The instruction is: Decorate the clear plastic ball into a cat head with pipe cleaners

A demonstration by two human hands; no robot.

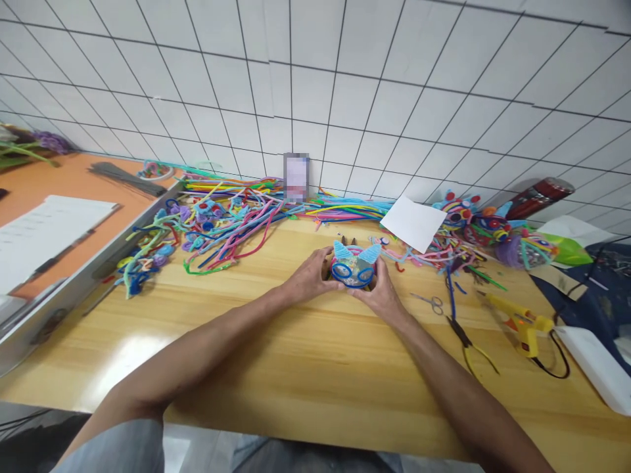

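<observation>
Between my two hands, at the middle of the wooden table (276, 355), is a small figure (353, 270) with a clear, shiny body. Light blue pipe-cleaner ears stand on its top, and blue rings like spectacles sit on its front. My left hand (318, 272) wraps its left side, thumb toward the front. My right hand (380, 289) grips the other side in the same way. The figure's back and underside are hidden, and so are some of my fingertips. Just right of my right hand lie small scissors (430, 303).
Pipe cleaners (236, 230) are heaped at the back left. A phone (296, 179) leans on the tiled wall. Further right are white paper (414, 223), finished-looking pipe-cleaner figures (458, 213), pliers with yellow handles (468, 345), a yellow glue gun (525, 325) and a white box-shaped object (594, 368).
</observation>
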